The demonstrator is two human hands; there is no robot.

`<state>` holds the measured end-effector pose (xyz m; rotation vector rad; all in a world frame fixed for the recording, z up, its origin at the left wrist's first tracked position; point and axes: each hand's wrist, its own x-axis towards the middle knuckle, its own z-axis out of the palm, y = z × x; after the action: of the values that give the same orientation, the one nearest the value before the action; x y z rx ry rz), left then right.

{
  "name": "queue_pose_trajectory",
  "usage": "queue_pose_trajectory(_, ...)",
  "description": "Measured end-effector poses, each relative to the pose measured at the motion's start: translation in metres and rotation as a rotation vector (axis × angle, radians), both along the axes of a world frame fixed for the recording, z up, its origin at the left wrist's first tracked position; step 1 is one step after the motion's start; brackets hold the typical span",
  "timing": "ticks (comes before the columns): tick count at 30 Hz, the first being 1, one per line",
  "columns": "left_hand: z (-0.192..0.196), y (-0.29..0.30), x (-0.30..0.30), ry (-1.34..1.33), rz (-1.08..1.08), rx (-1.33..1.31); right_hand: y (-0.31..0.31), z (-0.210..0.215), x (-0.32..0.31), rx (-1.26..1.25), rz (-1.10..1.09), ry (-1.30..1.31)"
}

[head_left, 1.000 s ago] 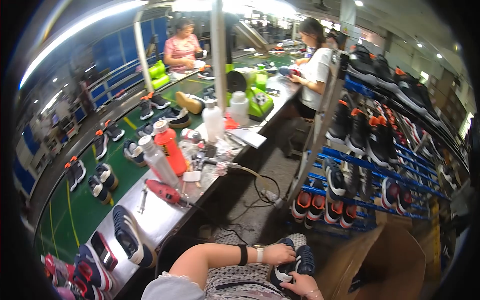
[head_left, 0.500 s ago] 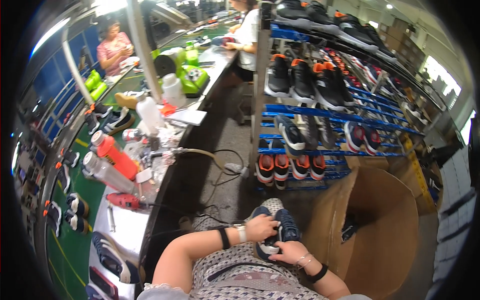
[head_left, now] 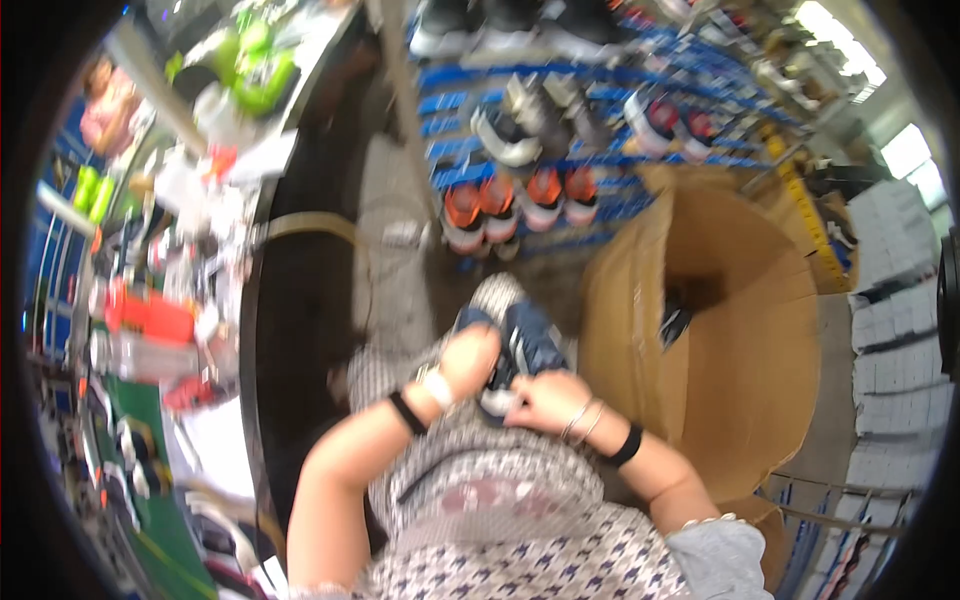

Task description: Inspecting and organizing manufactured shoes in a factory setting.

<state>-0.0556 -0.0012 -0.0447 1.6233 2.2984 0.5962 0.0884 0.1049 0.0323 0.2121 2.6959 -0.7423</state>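
Two navy sneakers lie side by side on my lap: the left sneaker (head_left: 495, 402) with a white toe toward me, and the right sneaker (head_left: 536, 340) against it. My left hand (head_left: 470, 360) is closed over the left sneaker's upper, its fingers curled in at the dark lace area. At the white toe end, my right hand (head_left: 552, 400) is closed with thumb and fingertips drawn together on the same sneaker. Something black shows between the hands; motion blur hides whether it is lace or lining.
To my right stands a large open cardboard box (head_left: 630, 300) with a dark item inside. Ahead is a blue shoe rack (head_left: 600, 165) holding several pairs. A workbench (head_left: 222, 440) with bottles, tools and shoes runs along my left. Stacked white boxes (head_left: 895, 330) stand far right.
The view has swung down and to the right, showing more of the cardboard box and white stacks. Both hands stay on the sneaker, the right hand's fingers now gathered at its toe.
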Motion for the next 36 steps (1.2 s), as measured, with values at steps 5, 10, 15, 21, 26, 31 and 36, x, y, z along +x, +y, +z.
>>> queue_pose_trajectory(5,-0.003,0.007,-0.014,0.094,-0.108,0.002,0.001,-0.007,0.000,-0.034,0.005,0.020)
queue_pose_trajectory(10,0.011,0.005,-0.018,0.027,-0.116,-0.018,0.000,-0.011,-0.004,-0.030,-0.013,-0.018)
queue_pose_trajectory(15,0.012,0.005,-0.022,0.043,-0.134,-0.031,-0.001,-0.011,-0.006,-0.002,0.030,-0.015)
queue_pose_trajectory(21,0.005,0.002,-0.054,-0.079,-0.308,-0.074,-0.003,-0.005,-0.009,-0.006,0.037,-0.025)
queue_pose_trajectory(26,0.002,0.000,-0.075,-0.428,-0.312,-0.125,-0.005,-0.002,-0.013,-0.022,0.069,-0.036)
queue_pose_trajectory(31,-0.008,-0.004,-0.084,-0.755,-0.197,-0.205,-0.006,-0.004,-0.013,-0.015,0.066,-0.044)
queue_pose_trajectory(36,-0.009,-0.001,-0.089,-0.762,-0.204,-0.244,-0.007,-0.003,-0.014,-0.013,0.062,-0.035)
